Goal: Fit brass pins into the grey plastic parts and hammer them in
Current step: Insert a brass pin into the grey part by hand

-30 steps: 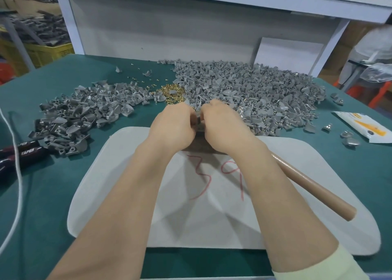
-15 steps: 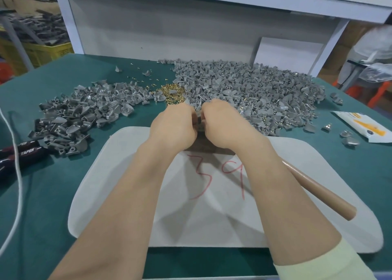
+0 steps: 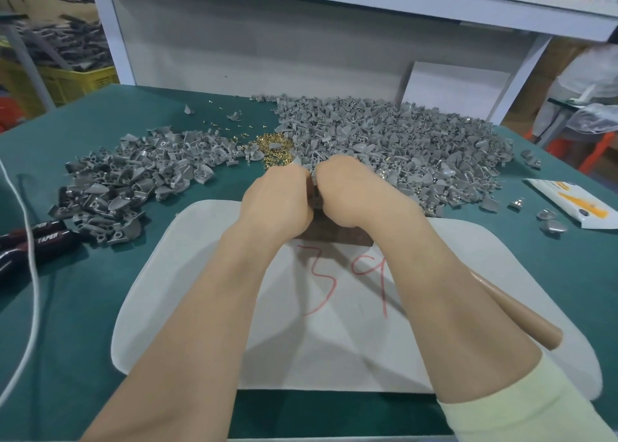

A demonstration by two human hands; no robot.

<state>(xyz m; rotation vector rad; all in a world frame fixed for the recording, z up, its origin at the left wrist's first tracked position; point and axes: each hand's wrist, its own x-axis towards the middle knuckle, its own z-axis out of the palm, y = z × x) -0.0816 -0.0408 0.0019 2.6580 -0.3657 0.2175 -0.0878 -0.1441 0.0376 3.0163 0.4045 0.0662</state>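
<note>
Grey part (image 3: 313, 182) sits between both hands, over brown block (image 3: 334, 234) at far edge of white mat (image 3: 200, 274). Left hand (image 3: 277, 204) and right hand (image 3: 354, 197) knuckle to knuckle, fingers curled round it; fingertips hidden. Brass pins (image 3: 274, 147) just beyond on table (image 3: 83, 308). Wooden handle (image 3: 521, 318) at mat's right edge. Judgement: seat pin square and upright in hole before striking.

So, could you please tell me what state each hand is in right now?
Left hand: curled, gripping the grey part between both hands.
Right hand: curled on the same part; anything else it holds cannot be told.
</note>
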